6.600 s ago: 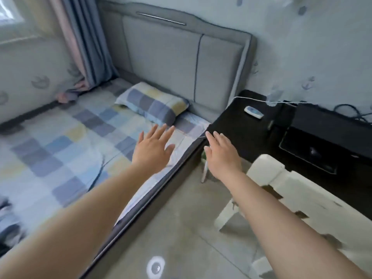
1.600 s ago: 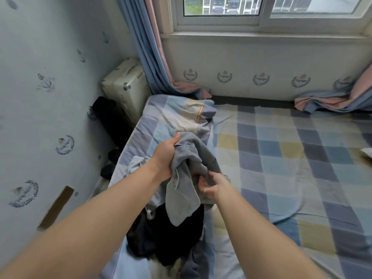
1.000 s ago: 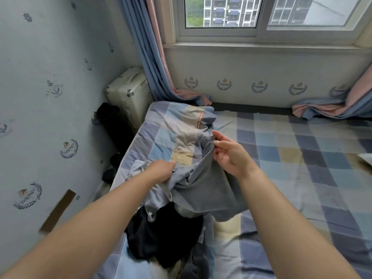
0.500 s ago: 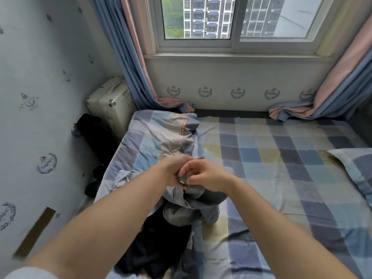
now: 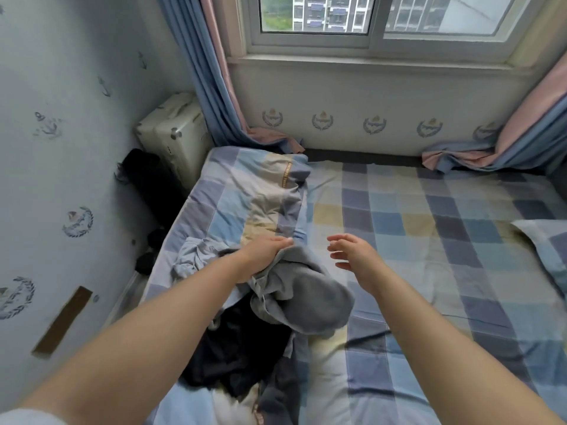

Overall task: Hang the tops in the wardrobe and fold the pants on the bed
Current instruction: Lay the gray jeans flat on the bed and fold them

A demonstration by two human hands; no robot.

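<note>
A heap of clothes lies at the near left of the checked bed (image 5: 414, 240). On top is a grey garment (image 5: 306, 299); my left hand (image 5: 264, 253) grips its upper edge, fingers curled over the cloth. My right hand (image 5: 352, 253) hovers just to the right of it, fingers spread and relaxed, holding nothing. Under the grey garment lies a black garment (image 5: 239, 357), and a pale blue one (image 5: 196, 256) is crumpled to the left. Which pieces are tops or pants cannot be told.
A folded checked quilt (image 5: 254, 197) lies beyond the heap. A pillow (image 5: 546, 246) sits at the right edge. A cream suitcase (image 5: 175, 133) and a black bag (image 5: 147, 179) stand between bed and left wall. Curtains (image 5: 208, 72) and a window (image 5: 383, 19) are behind.
My right hand has let go of the grey garment and moved off to the right, open. My left hand still holds the garment, which has dropped lower onto the heap.
</note>
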